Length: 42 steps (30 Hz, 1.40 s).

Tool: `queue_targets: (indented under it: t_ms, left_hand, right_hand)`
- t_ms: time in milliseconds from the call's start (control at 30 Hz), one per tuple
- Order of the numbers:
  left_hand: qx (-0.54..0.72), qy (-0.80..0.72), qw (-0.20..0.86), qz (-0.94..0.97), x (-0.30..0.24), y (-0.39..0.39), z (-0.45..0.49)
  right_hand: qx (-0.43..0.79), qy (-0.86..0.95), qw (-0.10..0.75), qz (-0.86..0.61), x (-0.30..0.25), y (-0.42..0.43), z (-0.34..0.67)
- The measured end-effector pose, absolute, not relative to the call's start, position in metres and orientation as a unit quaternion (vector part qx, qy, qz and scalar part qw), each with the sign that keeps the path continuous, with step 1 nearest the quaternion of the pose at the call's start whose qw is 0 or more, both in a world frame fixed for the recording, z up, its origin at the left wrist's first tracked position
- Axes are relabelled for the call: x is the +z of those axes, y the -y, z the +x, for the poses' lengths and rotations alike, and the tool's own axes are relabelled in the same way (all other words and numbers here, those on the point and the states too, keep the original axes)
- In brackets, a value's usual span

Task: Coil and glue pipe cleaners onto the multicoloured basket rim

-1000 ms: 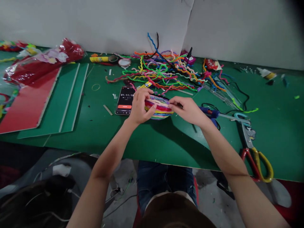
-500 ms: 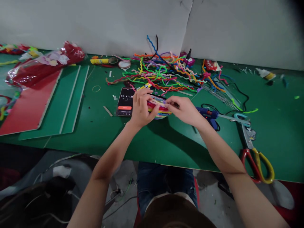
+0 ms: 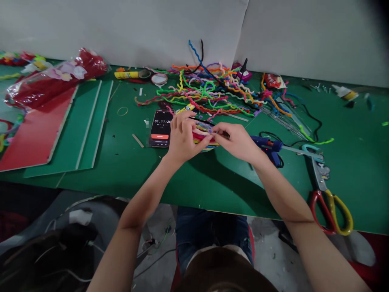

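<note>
A round bundle of rainbow-coloured pipe cleaners [image 3: 203, 132] sits between both hands just above the green table [image 3: 194, 178]. My left hand [image 3: 182, 136] wraps its near-left side, thumb and fingers closed on it. From the right, my right hand [image 3: 238, 140] pinches its top edge, where a thin dark strand lies across. Much of the bundle is hidden by my fingers.
A phone [image 3: 161, 127] showing a timer lies just left of my hands. Behind is a heap of loose pipe cleaners [image 3: 209, 91]. A blue glue gun [image 3: 270, 146] and red-and-yellow scissors [image 3: 326, 190] lie to the right. Red and green boards [image 3: 60, 125] rest at left.
Both hands have closed in on the bundle; my right hand slid left over its top and my left hand now covers more of it.
</note>
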State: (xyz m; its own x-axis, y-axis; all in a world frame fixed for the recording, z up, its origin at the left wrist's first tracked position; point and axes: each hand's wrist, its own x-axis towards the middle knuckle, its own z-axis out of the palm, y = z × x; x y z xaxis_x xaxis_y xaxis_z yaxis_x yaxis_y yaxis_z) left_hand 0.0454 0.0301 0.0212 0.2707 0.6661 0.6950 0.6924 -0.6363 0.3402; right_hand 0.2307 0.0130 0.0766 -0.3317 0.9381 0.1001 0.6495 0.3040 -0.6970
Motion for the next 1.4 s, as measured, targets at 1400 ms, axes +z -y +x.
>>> queue_targets:
  t_ms: [1400]
  left_hand:
    - [-0.316, 0.336, -0.007, -0.887, 0.045, -0.023, 0.039]
  right_hand:
    - [0.157, 0.803, 0.227, -0.528, 0.120, -0.001, 0.246]
